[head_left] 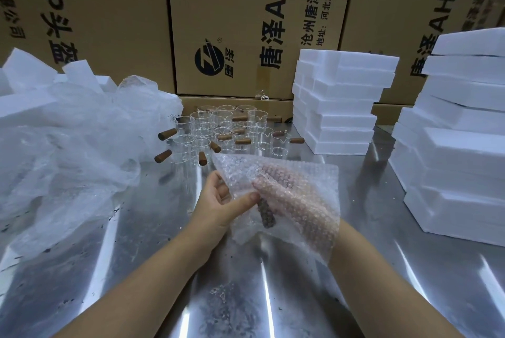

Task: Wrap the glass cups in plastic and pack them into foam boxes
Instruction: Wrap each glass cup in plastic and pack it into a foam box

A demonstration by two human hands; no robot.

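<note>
Above the table [382, 228], left hand [221, 203] pinches bubble wrap [314, 173] over cup [266, 214]; right hand [289, 195] veiled, grip unclear.

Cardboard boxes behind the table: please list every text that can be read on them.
Middle box: "唐泽AH4.", cut at the top.
Its logo: "唐泽", "®".
Middle box, smaller: "沧州唐泽通信" and "地址:河北河间经济", both cut off.
Left box: "-P头", then a half-hidden sign; far-left print too blurred.
Right box: "唐泽AH4.", cut off; small print blurred.
</note>
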